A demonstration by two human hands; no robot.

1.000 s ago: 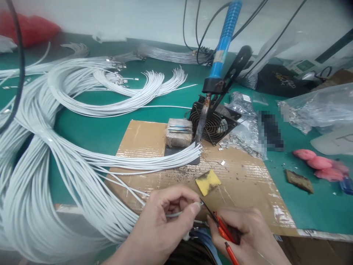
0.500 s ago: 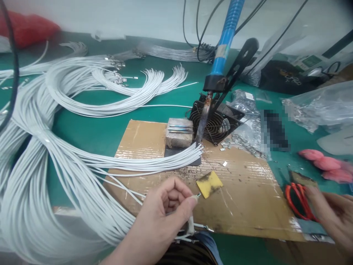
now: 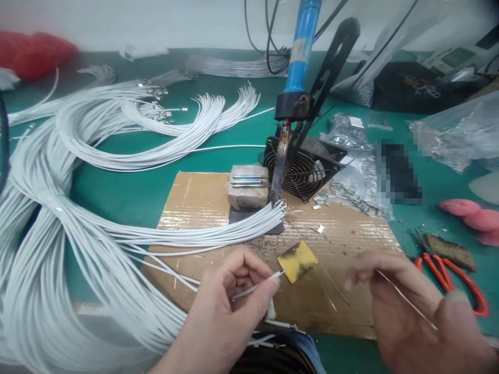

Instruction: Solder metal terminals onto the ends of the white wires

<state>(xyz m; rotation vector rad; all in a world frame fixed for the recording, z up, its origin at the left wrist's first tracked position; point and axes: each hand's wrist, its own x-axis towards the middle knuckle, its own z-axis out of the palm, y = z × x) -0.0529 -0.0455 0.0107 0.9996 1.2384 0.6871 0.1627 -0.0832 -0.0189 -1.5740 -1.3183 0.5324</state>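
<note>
Between the thumb and fingers of my left hand (image 3: 237,306) is a white cable (image 3: 253,292), its tip showing a short green bit just past the fingertips. My right hand (image 3: 421,306) is over the right side of the cardboard, fingers stretched and somewhat blurred. A thin silvery wire (image 3: 407,300) lies across its fingers towards the thumb. Just beyond the left fingertips a yellow sponge (image 3: 298,261) with dark smudges lies on the cardboard. Red-handled pliers (image 3: 448,275) rest to the right, apart from my right hand.
A blue-handled soldering iron (image 3: 302,57) points down on a stand beside a black fan (image 3: 302,166). A metal block (image 3: 248,189) stands on the cardboard (image 3: 195,192). White cable bundles (image 3: 97,218) fill the left. Small metal pieces (image 3: 358,202) lie near plastic bags. A brown pad (image 3: 452,252) lies right.
My right hand has left the red-handled pliers and moved left over the cardboard, with the thin wire now visible in it. My left hand keeps the cable in nearly the same place.
</note>
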